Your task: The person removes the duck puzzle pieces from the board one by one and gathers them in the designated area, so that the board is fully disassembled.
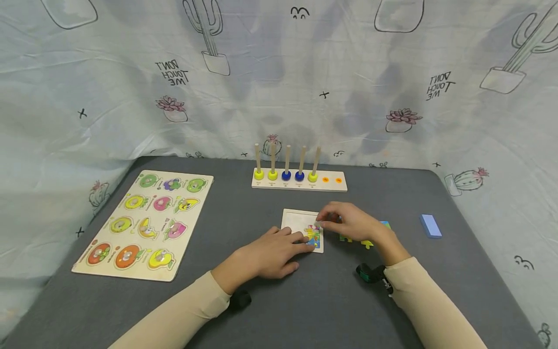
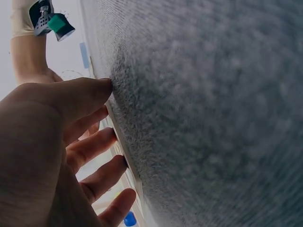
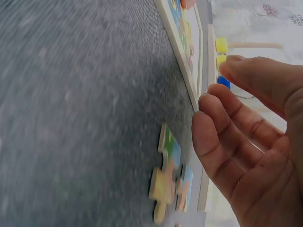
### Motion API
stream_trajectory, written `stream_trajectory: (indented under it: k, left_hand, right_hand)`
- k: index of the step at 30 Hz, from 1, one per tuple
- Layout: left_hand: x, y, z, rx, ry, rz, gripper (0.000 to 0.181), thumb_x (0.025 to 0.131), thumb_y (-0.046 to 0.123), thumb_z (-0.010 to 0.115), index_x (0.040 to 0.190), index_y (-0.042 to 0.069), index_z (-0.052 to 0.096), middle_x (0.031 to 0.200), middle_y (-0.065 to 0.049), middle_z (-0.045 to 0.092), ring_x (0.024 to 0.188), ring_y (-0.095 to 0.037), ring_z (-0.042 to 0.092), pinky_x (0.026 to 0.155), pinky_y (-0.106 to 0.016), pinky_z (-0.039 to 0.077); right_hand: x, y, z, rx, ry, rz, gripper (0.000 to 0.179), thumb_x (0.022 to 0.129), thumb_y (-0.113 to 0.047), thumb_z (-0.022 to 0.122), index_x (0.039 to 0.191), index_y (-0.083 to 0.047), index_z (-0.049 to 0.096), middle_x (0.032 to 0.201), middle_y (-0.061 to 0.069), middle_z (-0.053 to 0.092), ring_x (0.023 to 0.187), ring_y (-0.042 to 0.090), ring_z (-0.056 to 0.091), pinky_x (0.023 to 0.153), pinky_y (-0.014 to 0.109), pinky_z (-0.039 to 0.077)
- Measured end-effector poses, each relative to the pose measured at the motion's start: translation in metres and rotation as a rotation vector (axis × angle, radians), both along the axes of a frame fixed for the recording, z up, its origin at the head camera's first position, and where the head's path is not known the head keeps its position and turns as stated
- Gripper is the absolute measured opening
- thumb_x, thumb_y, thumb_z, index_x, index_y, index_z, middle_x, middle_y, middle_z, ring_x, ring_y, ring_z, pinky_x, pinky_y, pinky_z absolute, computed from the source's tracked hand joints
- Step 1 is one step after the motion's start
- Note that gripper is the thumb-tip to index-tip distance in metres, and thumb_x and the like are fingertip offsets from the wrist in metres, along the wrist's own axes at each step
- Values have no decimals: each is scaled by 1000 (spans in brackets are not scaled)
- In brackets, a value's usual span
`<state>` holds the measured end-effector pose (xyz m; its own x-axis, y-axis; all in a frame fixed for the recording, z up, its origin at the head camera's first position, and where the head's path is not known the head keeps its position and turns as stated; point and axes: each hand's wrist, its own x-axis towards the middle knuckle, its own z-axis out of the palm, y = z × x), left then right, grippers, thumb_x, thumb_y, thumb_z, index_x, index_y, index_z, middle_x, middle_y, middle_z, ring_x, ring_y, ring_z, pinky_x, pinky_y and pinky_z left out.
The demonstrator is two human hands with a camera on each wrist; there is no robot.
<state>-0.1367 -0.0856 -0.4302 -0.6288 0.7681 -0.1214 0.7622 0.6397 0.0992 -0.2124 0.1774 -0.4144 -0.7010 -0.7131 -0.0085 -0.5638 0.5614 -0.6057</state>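
A small, square wooden puzzle tray [image 1: 298, 219] lies mid-table, with joined colourful jigsaw pieces [image 1: 313, 235] in its right part. My left hand [image 1: 274, 252] rests across the tray's near left side, fingers spread; its index fingertip touches the joined pieces. At the tray's right edge, my right hand [image 1: 346, 220] pinches a small pale puzzle piece [image 1: 318, 224] between thumb and forefinger. The fingers mostly cover that piece. In the right wrist view, the thumb hides the forefinger, and loose jigsaw pieces [image 3: 163, 187] lie on the cloth below the hand.
A large fruit puzzle board [image 1: 192, 242] lies at the left. Behind the tray stands a peg board [image 1: 301, 185] with yellow and blue rings on upright pegs. A blue block [image 1: 431, 226] lies at the right. A printed curtain [image 1: 279, 87] hangs along the table's back edge.
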Motion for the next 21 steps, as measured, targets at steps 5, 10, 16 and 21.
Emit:
stream_trajectory:
  k: [5, 10, 16, 21]
  left_hand:
    - [-2, -1, 0, 7, -20, -4, 52, 104, 42, 59, 154, 36, 48, 143, 9, 51, 114, -16, 49, 96, -41, 43]
    - [-8, -3, -1, 23, -99, -10, 51, 106, 41, 56, 155, 38, 45, 146, 10, 50, 117, -16, 48, 98, -41, 41]
    - [-14, -8, -1, 68, -167, -28, 48, 107, 38, 54, 154, 40, 46, 145, 10, 53, 116, -15, 48, 98, -40, 40]
    - [-16, -12, 1, 99, -209, -31, 48, 107, 36, 55, 154, 40, 47, 145, 9, 54, 112, -14, 48, 97, -39, 38]
  right_hand:
    - [-1, -10, -2, -15, -13, 17, 16, 102, -19, 66, 116, -16, 73, 107, -4, 67, 89, 12, 63, 79, 34, 53]
    - [-2, -15, -7, -20, -16, 33, 16, 103, -19, 65, 117, -15, 72, 106, -4, 67, 81, 12, 61, 74, 32, 51]
    - [-3, -18, -8, -26, -30, 35, 18, 103, -19, 65, 118, -14, 72, 110, -3, 71, 81, 10, 64, 74, 32, 52]
    - [-4, -21, -8, -29, -53, 38, 17, 104, -20, 64, 118, -15, 72, 111, -3, 72, 89, 11, 68, 79, 33, 54]
